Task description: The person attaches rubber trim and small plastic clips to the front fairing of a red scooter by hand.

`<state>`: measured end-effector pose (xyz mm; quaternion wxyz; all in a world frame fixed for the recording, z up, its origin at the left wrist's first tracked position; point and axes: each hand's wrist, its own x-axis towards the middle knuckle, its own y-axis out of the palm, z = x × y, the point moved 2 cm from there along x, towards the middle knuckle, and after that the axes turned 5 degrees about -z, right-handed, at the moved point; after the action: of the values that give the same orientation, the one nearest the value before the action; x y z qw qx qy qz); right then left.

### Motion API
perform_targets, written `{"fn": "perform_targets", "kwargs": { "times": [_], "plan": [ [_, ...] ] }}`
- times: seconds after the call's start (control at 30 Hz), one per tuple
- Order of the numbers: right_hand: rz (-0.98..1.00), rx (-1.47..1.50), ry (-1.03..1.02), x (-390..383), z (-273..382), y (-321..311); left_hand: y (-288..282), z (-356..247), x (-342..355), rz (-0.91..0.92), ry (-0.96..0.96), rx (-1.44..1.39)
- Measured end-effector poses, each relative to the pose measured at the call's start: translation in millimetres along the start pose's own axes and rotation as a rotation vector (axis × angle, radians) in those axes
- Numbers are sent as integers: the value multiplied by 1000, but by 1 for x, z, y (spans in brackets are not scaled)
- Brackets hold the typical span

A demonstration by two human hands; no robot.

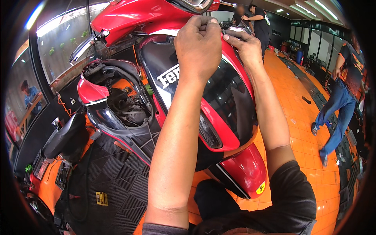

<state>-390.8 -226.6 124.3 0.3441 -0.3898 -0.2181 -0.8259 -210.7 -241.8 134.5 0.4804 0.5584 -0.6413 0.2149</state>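
My left hand (199,45) is raised in front of the scooter, its fingers curled together near the top edge of the red and black front panel (229,98). What those fingers grip, if anything, is hidden behind the hand. Close by on its right, my right hand (246,47) has thumb and fingers pinched at the panel's upper red edge; anything between them is too small to name. Above both hands sits a red handlebar cover (133,21) with a headlight. A glossy red front fender (244,170) with a yellow badge shows below the panel.
The scooter's opened seat bay (129,103) lies left of the panel. A detached black seat (64,135) and a small yellow box (102,198) are on the left. One person (340,90) walks on the orange tiles at right; others stand at the back.
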Motion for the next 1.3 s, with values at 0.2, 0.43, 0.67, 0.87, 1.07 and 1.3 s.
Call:
{"fn": "perform_targets", "kwargs": {
  "times": [0.2,0.43,0.67,0.87,1.07,1.3],
  "plan": [
    [1,-1,57,0,2,6,-2,3,2,6,-11,-13],
    [0,-282,-90,1,1,-1,-2,1,0,34,-51,12],
    [-50,-536,-288,-16,15,2,3,1,-2,73,-37,-23],
    [302,-456,-161,12,10,-18,-5,0,2,42,-202,-114],
    [182,174,-44,3,-20,-19,-16,-4,-14,60,-119,-75],
    [208,-45,-96,19,-17,-13,-19,-12,-17,5,-93,-73]
  ]
}}
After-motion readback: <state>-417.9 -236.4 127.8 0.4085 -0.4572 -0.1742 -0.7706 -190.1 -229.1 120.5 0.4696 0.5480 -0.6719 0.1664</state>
